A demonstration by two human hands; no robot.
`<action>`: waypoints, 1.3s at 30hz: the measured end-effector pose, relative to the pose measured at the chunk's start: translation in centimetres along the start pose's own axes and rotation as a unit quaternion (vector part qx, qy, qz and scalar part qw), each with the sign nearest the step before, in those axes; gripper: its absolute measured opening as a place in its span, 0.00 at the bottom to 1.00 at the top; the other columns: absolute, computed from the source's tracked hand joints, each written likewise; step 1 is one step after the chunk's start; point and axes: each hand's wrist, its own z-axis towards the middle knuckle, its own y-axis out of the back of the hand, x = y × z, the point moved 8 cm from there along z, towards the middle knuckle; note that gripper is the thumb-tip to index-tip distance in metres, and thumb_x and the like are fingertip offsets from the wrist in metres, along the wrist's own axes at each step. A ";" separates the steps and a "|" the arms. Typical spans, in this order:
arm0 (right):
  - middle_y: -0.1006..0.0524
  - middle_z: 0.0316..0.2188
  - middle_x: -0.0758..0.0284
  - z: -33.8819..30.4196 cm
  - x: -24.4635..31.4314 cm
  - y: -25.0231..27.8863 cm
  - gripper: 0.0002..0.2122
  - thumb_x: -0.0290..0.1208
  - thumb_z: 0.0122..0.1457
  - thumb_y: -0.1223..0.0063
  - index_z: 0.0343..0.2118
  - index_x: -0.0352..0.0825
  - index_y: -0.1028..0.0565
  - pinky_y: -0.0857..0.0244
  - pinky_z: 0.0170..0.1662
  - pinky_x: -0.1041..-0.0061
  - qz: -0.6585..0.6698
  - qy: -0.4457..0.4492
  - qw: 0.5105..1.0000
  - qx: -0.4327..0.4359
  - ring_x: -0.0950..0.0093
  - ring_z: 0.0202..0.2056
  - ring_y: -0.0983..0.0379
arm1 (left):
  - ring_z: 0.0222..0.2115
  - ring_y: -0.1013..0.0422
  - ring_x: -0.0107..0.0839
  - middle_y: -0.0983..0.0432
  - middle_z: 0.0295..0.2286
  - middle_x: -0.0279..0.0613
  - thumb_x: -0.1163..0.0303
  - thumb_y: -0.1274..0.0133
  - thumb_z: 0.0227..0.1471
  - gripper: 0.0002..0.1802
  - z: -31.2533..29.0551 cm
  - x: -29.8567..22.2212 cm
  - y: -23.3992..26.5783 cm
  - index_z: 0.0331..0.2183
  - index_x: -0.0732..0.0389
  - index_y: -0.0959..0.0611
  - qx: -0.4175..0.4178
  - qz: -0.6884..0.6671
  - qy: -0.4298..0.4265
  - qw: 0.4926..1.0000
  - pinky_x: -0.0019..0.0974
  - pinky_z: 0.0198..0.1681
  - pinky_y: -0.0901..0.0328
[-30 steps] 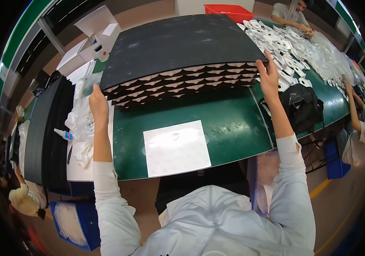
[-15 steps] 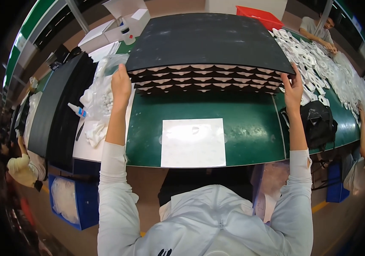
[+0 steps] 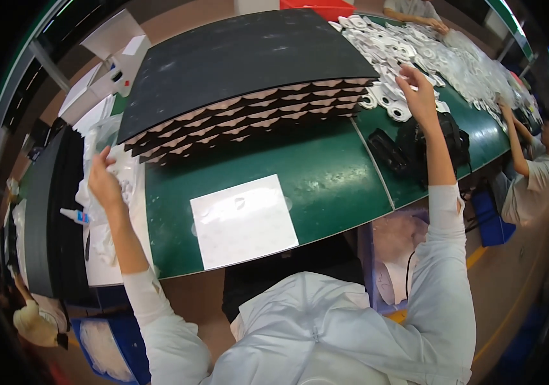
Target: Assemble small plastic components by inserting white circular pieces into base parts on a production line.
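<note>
A wide stack of black boards [image 3: 249,61] lies at the far side of the green table [image 3: 326,173], with pale scalloped layers showing along its front edge. My left hand [image 3: 105,181] hovers just off the stack's near left corner, fingers loosely bent and apart, with nothing in it. Beyond the stack's right end, my right hand [image 3: 418,96] is raised beside the heap of white plastic parts [image 3: 390,61]. Its fingers are spread and hold nothing. A white sheet [image 3: 244,224] lies flat on the table between my forearms.
At left stand more black boards [image 3: 46,199] and a small glue bottle [image 3: 74,215]. A black bag [image 3: 438,144] and black pouch [image 3: 387,151] lie right. Blue bins [image 3: 127,353] sit below; a red bin [image 3: 316,8] is behind. A co-worker [image 3: 531,170] reaches in from the right.
Both my hands have let go of the stack's front corners and moved outward. The view has turned, so the stack and table now sit further left and tilted.
</note>
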 end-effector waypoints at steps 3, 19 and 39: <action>0.25 0.33 0.60 -0.2 -4.5 -0.3 0.15 0.24 0.43 0.46 0.38 0.32 0.27 0.36 0.39 0.74 -0.221 -0.019 0.959 0.175 0.68 0.34 0.29 | 0.13 0.48 0.18 0.36 0.24 0.31 0.63 0.59 0.54 0.17 -3.0 1.2 -0.7 0.38 0.65 0.24 0.098 -0.260 0.183 0.943 0.20 0.12 0.56; 0.29 0.39 0.57 -2.6 -3.6 -2.7 0.18 0.14 0.40 0.57 0.38 0.33 0.28 0.42 0.48 0.68 -0.331 0.124 0.895 0.270 0.59 0.44 0.36 | 0.39 0.36 0.37 0.37 0.39 0.55 0.86 0.59 0.45 0.25 -14.4 -1.5 -10.5 0.48 0.69 0.38 0.316 -0.536 0.481 0.617 0.27 0.39 0.36; 0.28 0.29 0.68 -4.1 4.2 1.1 0.16 0.29 0.50 0.45 0.40 0.31 0.34 0.41 0.34 0.83 0.113 -0.015 0.993 0.032 0.81 0.29 0.34 | 0.28 0.34 0.19 0.30 0.30 0.33 0.68 0.51 0.51 0.16 -15.4 -6.2 -16.1 0.44 0.59 0.28 0.449 -0.536 0.287 0.655 0.22 0.28 0.37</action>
